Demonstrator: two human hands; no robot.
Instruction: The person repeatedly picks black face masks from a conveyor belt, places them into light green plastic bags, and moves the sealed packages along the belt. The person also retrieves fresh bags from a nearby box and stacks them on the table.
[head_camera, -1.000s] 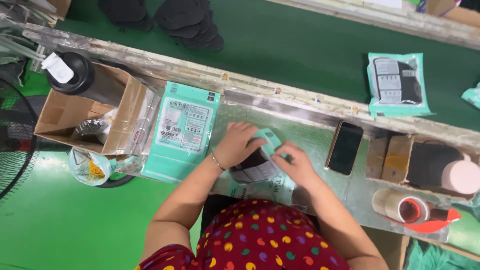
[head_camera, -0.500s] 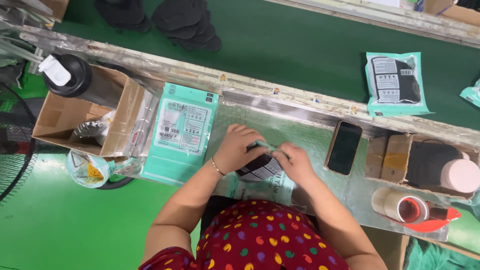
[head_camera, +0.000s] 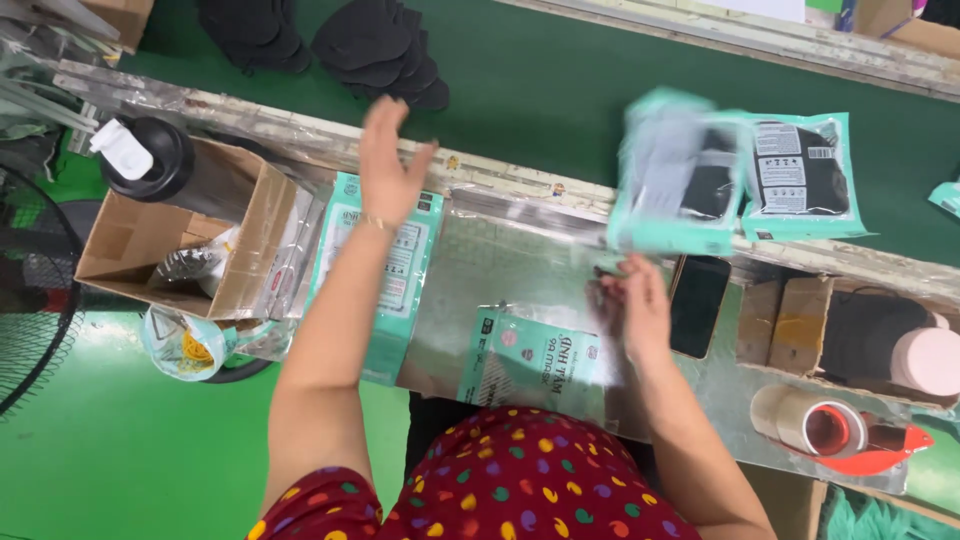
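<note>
Fingers (head_camera: 400, 135) of her left hand (head_camera: 388, 170) spread empty, right hand (head_camera: 632, 305) loosely curled under the blurred teal packet (head_camera: 675, 170), which could slide off the worktop (head_camera: 520, 270) edge.

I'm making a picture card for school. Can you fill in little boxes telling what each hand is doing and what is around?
Left hand: raised, open, holding nothing, above a stack of teal packets
Right hand: low over the silver worktop, near a black phone; grip unclear
In the air: blurred teal packet
On green belt: filled teal packet, black masks
Left side: cardboard box
Right side: tape roll
</note>
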